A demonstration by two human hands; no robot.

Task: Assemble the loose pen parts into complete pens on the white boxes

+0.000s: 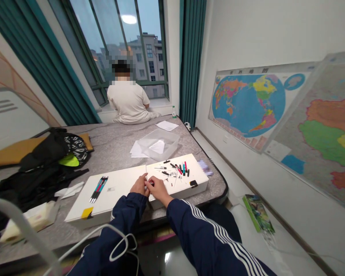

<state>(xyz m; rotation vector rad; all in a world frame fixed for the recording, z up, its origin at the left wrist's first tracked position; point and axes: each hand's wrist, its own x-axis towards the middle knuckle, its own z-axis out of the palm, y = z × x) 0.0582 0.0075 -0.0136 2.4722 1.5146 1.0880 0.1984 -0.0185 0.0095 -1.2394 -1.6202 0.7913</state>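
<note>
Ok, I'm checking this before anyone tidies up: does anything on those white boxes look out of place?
Yes. On the right white box, loose small parts lie scattered around the pens, some of which seem taken apart; it's hard to be sure at this size. That looks messy beside the neat pen bundle on the left white box.

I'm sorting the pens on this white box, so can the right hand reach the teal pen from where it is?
Probably yes. The right hand rests at the near edge of the white box, and only small scattered pen parts lie between it and the teal pen. Nothing tall seems to block the way.
</note>
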